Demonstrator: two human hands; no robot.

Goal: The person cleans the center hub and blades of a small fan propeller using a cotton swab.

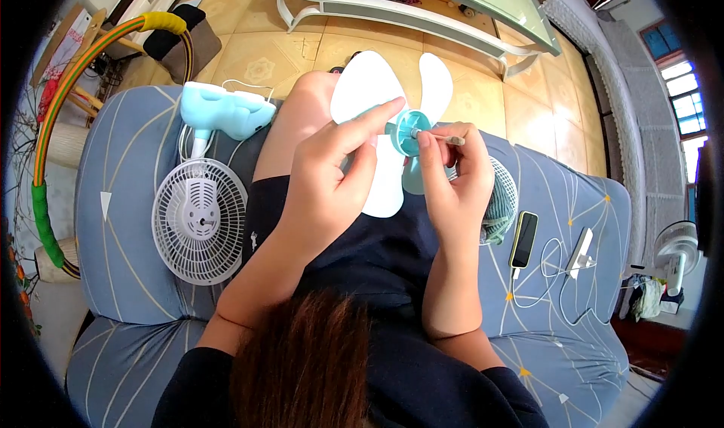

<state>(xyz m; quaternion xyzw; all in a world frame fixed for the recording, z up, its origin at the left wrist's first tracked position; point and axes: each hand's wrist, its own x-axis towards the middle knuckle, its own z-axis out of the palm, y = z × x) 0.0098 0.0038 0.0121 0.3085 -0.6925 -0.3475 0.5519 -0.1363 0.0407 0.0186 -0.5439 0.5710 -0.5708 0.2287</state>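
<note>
Above the lap, a fan blade piece with white blades (367, 87) and a light-blue hub (412, 132) is held between both hands. My left hand (332, 168) pinches it at the hub's left side, index finger stretched over a blade. My right hand (458, 171) is closed on a thin stick-like tool (445, 138), its inner end at the hub's centre. A white fan body with a round grille (200, 223) and light-blue base (226, 111) lies on the sofa to the left. Partly hidden behind my right forearm is another round grille (501, 202).
The blue patterned sofa (124, 224) bears a phone (524, 239) with a cable and a white power strip (581, 253) at the right. A striped hoop (47, 149) stands at the left. A glass-topped table (483, 6) is ahead; another fan (676, 247) stands far right.
</note>
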